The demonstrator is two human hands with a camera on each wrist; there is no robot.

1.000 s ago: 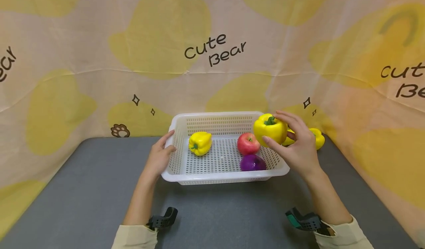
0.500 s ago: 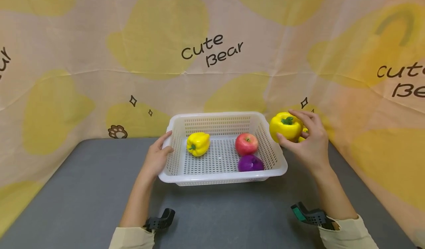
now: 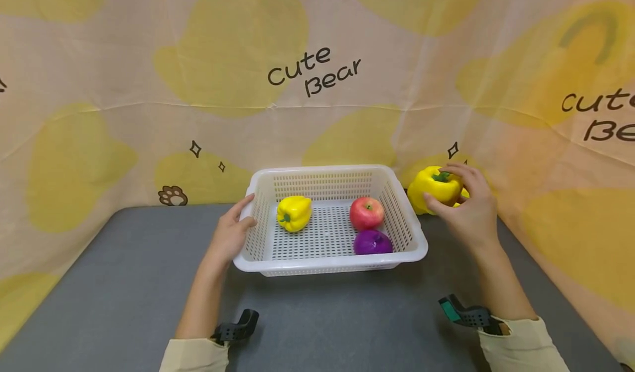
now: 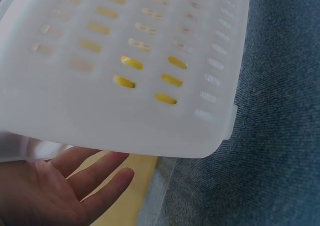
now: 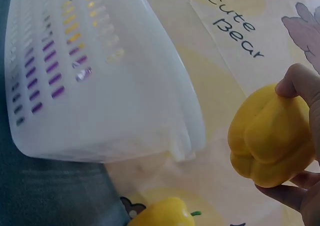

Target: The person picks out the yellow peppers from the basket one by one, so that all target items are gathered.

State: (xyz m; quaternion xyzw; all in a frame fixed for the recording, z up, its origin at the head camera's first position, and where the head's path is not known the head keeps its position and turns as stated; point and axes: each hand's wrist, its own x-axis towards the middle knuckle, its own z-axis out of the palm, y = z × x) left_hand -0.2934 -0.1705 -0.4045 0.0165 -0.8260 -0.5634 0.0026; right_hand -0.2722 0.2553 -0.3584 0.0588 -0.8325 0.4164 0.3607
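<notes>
My left hand (image 3: 232, 230) grips the left rim of a white perforated plastic basket (image 3: 317, 266), thumb over the edge and several fingers spread below it in the left wrist view. Inside sit a yellow bell pepper (image 3: 295, 214) at the left, a red apple (image 3: 367, 213) and a round purple vegetable (image 3: 373, 242) at the right. Beyond the basket's right side, my right hand (image 3: 471, 209) holds another yellow bell pepper (image 5: 270, 136) between thumb and fingers, raised, its green stem facing up. A further yellow pepper (image 5: 164, 213) lies below it, mostly covered in the head view.
The basket stands on a dark grey table (image 3: 327, 322). A patterned cloth (image 3: 223, 47) with "Cute Bear" lettering rises along the back and sides of the table. Each wrist carries a black strap mount (image 3: 238, 327).
My right hand has carried the bell pepper rightward, from over the basket's right rim to outside it. The left hand keeps its hold on the basket; the whole view has shifted slightly.
</notes>
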